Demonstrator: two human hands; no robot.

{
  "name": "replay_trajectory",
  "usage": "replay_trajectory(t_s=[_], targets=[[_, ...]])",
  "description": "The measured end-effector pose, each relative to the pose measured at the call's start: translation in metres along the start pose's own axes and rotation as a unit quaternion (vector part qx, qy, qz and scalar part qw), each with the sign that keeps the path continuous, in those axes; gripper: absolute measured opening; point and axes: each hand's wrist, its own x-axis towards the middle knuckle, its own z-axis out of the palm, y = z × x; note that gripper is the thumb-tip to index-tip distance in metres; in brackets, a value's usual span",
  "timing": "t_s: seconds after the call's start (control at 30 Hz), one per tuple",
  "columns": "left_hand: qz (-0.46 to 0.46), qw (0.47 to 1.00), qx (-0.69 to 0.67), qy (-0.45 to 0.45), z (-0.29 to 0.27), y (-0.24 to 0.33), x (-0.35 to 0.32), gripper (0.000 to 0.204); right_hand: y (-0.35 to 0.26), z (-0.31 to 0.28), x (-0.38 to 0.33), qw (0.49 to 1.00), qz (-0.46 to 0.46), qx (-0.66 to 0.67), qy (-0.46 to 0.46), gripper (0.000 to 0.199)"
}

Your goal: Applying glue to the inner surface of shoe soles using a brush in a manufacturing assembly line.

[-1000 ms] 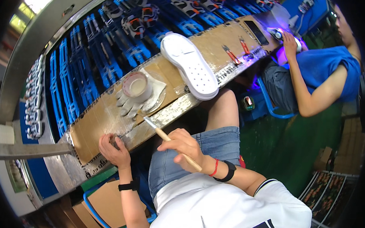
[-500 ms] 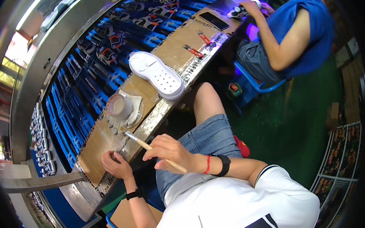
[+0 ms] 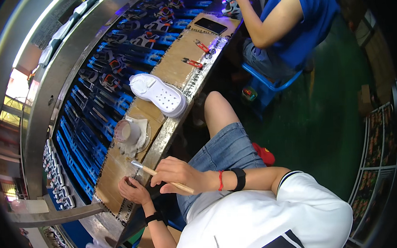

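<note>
My right hand (image 3: 177, 173) grips a brush (image 3: 182, 187) by its light wooden handle, its bristle end pointing toward the cardboard. My left hand (image 3: 134, 191) rests at the cardboard's near-left edge, fingers loosely bent, thumb apart, nothing visible in it. Beyond the brush tip a pinkish-white cup (image 3: 126, 131) stands beside a crumpled white cloth or glove (image 3: 141, 134) on the cardboard (image 3: 110, 179). A white perforated clog-style shoe (image 3: 159, 95) lies to the right of the cup, away from both hands.
Two red-handled snips (image 3: 192, 62) and a black phone (image 3: 210, 26) lie farther along the cardboard. Behind it run blue conveyor slats (image 3: 77, 133) carrying grey and orange parts. A co-worker in blue (image 3: 287, 27) sits at the right. A metal bar (image 3: 56, 215) crosses at left.
My view has shifted, so the bench things sit differently in the picture. The brush stays in my right hand, its tip still over the cardboard. A whitish glove-like shape now shows at lower left.
</note>
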Motion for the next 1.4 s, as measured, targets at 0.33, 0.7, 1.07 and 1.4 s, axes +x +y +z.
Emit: replay_trajectory(t_s=[0.33,0.7,1.07,1.4], targets=[[-0.002,1.0,-0.004,-0.011,0.001,0.003,0.001,0.022,0.002,-0.003,0.002,1.0,0.004,0.005,0.003,0.033],[0.006,1.0,-0.003,-0.003,0.003,0.004,0.0,0.022,0.007,-0.006,0.0,1.0,-0.001,-0.002,0.016,0.035],[0.007,1.0,0.011,0.014,0.004,0.003,0.002,0.023,0.016,-0.001,0.0,1.0,0.01,0.002,0.003,0.037],[-0.001,1.0,-0.005,0.004,0.002,0.009,0.001,0.022,0.031,-0.003,-0.008,0.999,0.045,0.016,-0.006,0.022]])
